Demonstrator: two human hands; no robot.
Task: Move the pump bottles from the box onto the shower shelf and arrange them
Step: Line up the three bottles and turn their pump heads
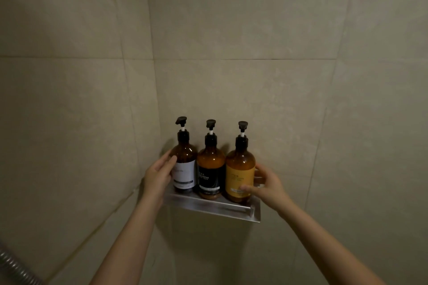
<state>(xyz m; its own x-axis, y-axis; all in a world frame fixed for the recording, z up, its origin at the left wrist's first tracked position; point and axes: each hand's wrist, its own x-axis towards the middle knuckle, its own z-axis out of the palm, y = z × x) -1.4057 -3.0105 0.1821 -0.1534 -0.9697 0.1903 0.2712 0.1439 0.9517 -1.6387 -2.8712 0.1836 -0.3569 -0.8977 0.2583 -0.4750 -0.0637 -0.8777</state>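
Three amber pump bottles stand upright in a row on the metal shower shelf [215, 208], which is fixed to the tiled wall. The white-label bottle [185, 170] is on the left, the black-label bottle [210, 179] in the middle and the yellow-label bottle [239, 174] on the right; they stand close together. My left hand [157, 178] cups the left side of the white-label bottle, thumb on its front. Around the right side of the yellow-label bottle goes my right hand [268, 186], thumb on the label's lower edge. No box is in view.
Beige wall tiles surround the shelf, with a wall corner just left of it. A ribbed metal shower hose [14, 266] shows at the bottom left edge.
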